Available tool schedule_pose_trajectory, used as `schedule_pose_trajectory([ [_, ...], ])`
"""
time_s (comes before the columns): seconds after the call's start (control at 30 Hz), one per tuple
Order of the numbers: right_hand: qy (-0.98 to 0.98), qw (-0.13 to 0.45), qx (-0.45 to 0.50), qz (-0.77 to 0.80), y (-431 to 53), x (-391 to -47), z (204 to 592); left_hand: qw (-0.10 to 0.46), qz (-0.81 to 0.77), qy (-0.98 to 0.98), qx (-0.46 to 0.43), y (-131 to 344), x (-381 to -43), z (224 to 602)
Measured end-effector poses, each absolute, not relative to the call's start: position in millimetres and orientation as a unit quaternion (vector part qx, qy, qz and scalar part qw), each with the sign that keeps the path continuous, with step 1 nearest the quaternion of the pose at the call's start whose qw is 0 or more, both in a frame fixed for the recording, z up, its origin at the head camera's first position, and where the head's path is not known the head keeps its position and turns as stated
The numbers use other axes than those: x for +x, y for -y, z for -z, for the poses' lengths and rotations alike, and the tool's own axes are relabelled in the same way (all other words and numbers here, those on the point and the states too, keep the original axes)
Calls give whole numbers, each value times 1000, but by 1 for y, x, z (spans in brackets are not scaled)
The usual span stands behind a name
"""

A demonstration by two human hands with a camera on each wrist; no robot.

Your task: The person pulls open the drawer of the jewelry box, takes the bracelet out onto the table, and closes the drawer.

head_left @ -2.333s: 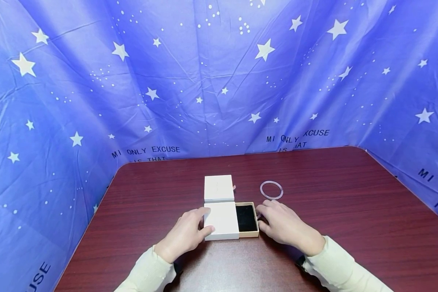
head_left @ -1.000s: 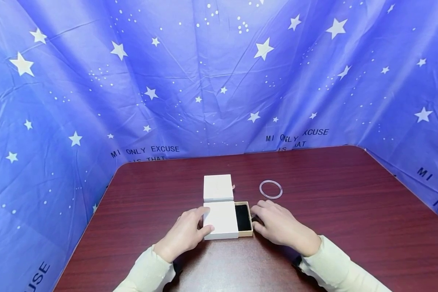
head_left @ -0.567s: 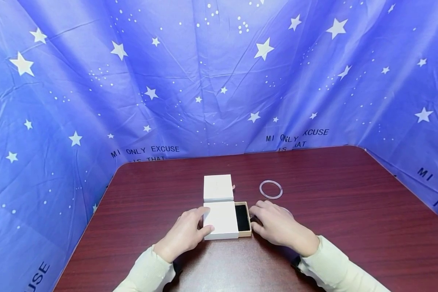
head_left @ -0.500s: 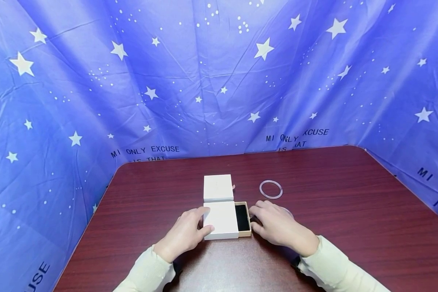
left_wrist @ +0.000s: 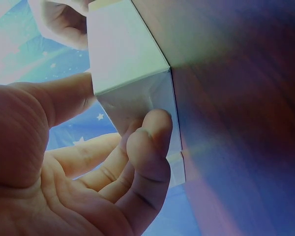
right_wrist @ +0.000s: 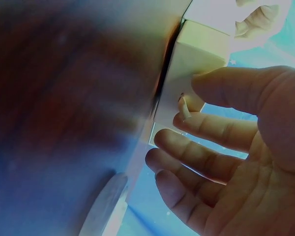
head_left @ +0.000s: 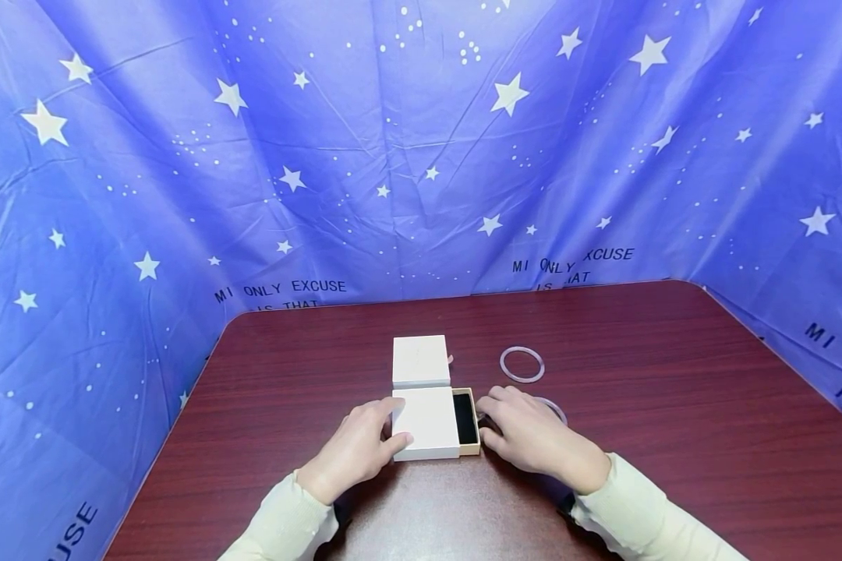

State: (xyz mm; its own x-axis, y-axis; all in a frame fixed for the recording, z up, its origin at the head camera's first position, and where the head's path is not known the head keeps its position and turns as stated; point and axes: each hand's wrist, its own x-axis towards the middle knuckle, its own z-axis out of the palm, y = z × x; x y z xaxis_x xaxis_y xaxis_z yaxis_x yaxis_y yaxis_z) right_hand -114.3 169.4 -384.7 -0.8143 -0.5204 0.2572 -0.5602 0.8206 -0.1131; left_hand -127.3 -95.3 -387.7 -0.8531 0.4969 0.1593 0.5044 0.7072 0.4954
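A white drawer-style jewelry box (head_left: 425,425) lies on the table, its inner tray (head_left: 468,448) partly out to the right, showing a black pad. My left hand (head_left: 354,440) grips the left end of the box; thumb and index finger reach over its top, and in the left wrist view the other fingers curl against the end face. My right hand (head_left: 536,428) rests its fingertips against the tray's outer end, fingers loosely bent. A small ribbon tab (right_wrist: 185,108) hangs there between thumb and index finger. A pale lilac bangle (head_left: 553,409) is partly hidden behind the right hand.
Another white box (head_left: 419,360) stands directly behind the first, with a small tab on its right side. A second lilac bangle (head_left: 522,365) lies behind the right hand. The dark red wooden table (head_left: 288,358) meets a blue star-printed curtain (head_left: 393,156).
The tray has slid left into the box sleeve, with my right hand moving left against it. More of the bangle behind the right hand shows. My left hand has stayed in place.
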Motion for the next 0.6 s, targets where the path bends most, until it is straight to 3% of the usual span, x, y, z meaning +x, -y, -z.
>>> schedule_pose_trajectory([
  [0.6,948,103,286,-93,-165,-117,386,-1,272,925,-264,95,-126,387],
])
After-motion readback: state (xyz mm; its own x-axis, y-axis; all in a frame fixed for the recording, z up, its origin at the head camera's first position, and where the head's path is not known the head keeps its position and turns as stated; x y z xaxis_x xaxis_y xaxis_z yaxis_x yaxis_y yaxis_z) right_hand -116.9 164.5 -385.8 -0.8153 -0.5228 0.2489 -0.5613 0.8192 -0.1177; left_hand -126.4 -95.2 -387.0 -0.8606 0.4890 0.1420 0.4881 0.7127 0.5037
